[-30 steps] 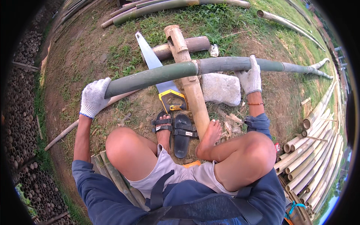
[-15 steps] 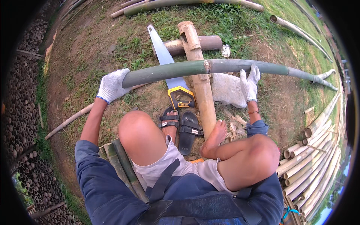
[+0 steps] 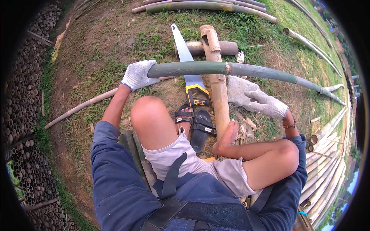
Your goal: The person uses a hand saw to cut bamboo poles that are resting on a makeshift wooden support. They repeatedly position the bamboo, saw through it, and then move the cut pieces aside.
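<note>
A long green bamboo pole (image 3: pixel 189 68) lies crosswise over an upright-lying pale bamboo post (image 3: pixel 220 96) with a notched top. My left hand (image 3: pixel 139 74), in a white knit glove, is closed round the pole's left end. Off the pole, my gloved right hand (image 3: pixel 268 103) hovers below it with fingers stretched toward the left, near a pale flat stone (image 3: pixel 236 89). A hand saw (image 3: pixel 197 94) with a yellow and black handle rests left of the post, its blade passing beneath the pole. My bare right foot presses against the post's near end.
A short thick bamboo piece (image 3: pixel 229 48) lies under the post's far end. Sandals (image 3: pixel 203 131) sit between my feet, one worn. Bamboo stacks (image 3: pixel 325 169) lie at the right, cut bamboo ends (image 3: pixel 25 96) at the left, and long poles (image 3: pixel 212 6) at the far side.
My right hand has let go of the pole and come down toward me, turning its fingers leftward. The left hand still grips the pole's end. The whole view has shifted slightly.
</note>
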Demonstrator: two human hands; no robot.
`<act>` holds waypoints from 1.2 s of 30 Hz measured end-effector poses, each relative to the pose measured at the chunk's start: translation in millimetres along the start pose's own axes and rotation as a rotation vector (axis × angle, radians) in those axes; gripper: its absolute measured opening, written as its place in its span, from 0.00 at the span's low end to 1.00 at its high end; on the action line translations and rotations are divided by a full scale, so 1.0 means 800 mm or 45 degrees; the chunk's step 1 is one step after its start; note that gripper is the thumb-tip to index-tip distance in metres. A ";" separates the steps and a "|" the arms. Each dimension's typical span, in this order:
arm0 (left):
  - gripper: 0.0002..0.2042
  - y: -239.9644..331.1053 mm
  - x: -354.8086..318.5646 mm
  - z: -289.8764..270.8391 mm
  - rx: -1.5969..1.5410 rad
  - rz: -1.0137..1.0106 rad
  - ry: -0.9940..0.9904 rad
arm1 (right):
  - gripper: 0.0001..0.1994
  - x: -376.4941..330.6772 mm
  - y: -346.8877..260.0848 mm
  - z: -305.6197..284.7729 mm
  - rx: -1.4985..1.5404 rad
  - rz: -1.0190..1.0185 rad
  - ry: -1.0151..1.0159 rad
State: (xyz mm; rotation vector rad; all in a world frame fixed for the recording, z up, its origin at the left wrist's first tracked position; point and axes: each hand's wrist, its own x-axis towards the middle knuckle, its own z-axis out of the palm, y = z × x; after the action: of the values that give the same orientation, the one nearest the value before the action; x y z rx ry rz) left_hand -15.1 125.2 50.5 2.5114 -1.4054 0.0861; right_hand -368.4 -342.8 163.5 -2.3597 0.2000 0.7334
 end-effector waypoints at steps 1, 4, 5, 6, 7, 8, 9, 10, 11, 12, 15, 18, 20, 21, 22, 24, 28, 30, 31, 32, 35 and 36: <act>0.33 -0.001 0.001 0.000 -0.025 0.006 0.010 | 0.38 -0.007 -0.023 -0.011 -0.041 0.008 -0.092; 0.35 -0.003 -0.001 -0.002 -0.079 -0.004 0.005 | 0.37 -0.010 -0.063 -0.020 -0.459 0.167 -0.337; 0.35 -0.004 -0.002 -0.003 -0.082 -0.014 0.000 | 0.36 0.003 -0.067 -0.013 -0.666 0.221 -0.422; 0.36 -0.004 -0.003 -0.004 -0.105 0.004 0.024 | 0.35 0.017 -0.069 0.000 -0.746 0.180 -0.417; 0.38 -0.003 -0.006 -0.004 -0.123 -0.010 0.053 | 0.33 0.039 -0.069 0.025 -0.892 0.138 -0.387; 0.38 -0.003 -0.008 -0.004 -0.130 -0.032 0.076 | 0.32 0.063 -0.067 0.046 -1.053 0.112 -0.371; 0.39 -0.002 -0.010 -0.003 -0.147 -0.030 0.119 | 0.33 0.089 -0.065 0.068 -0.958 0.026 -0.307; 0.39 -0.001 -0.011 -0.002 -0.159 -0.031 0.154 | 0.33 0.117 -0.064 0.094 -0.879 -0.013 -0.276; 0.38 0.000 -0.011 0.000 -0.212 -0.063 0.192 | 0.33 0.144 -0.064 0.122 -0.701 0.016 -0.214; 0.38 0.001 -0.010 0.001 -0.200 -0.052 0.187 | 0.34 0.175 -0.066 0.151 -0.467 0.108 -0.178; 0.37 0.003 -0.008 0.002 -0.145 -0.093 0.076 | 0.34 0.238 -0.082 0.266 -0.186 -0.091 0.342; 0.37 0.004 -0.004 -0.003 -0.062 -0.030 0.008 | 0.32 0.287 -0.089 0.338 -0.167 -0.108 0.424; 0.37 0.003 0.001 -0.006 -0.096 -0.038 -0.012 | 0.33 0.312 -0.086 0.361 -0.229 -0.025 0.510; 0.36 0.001 0.005 -0.006 -0.117 -0.063 -0.047 | 0.33 0.323 -0.082 0.364 -0.262 -0.009 0.571; 0.36 -0.001 0.008 -0.005 -0.155 -0.086 -0.073 | 0.33 0.331 -0.077 0.366 -0.316 0.059 0.632; 0.35 -0.009 0.012 0.002 -0.142 -0.085 -0.023 | 0.32 0.349 -0.070 0.363 -0.486 0.218 0.555; 0.25 -0.033 0.020 0.029 -0.231 -0.142 0.024 | 0.31 0.365 -0.054 0.349 -0.554 0.181 0.368; 0.22 -0.054 0.034 0.041 -0.295 -0.267 -0.038 | 0.36 0.361 -0.048 0.346 -0.531 0.179 0.352; 0.27 -0.059 0.038 0.051 -0.177 -0.139 0.066 | 0.37 0.355 -0.047 0.347 -0.514 0.143 0.309; 0.28 -0.073 0.049 0.052 -0.312 -0.192 0.090 | 0.39 0.348 -0.046 0.346 -0.509 0.151 0.282; 0.35 -0.105 0.092 0.067 -0.731 -0.531 0.022 | 0.33 0.316 -0.054 0.342 -0.498 -0.035 0.269; 0.36 -0.118 0.109 0.071 -0.803 -0.577 0.026 | 0.31 0.305 -0.060 0.337 -0.510 -0.030 0.233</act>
State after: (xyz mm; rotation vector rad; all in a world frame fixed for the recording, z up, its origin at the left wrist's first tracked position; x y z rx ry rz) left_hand 106.4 85.0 -7.2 2.1947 -0.6698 -0.3586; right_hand -272.7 -125.2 -115.7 -2.8079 0.1094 0.5871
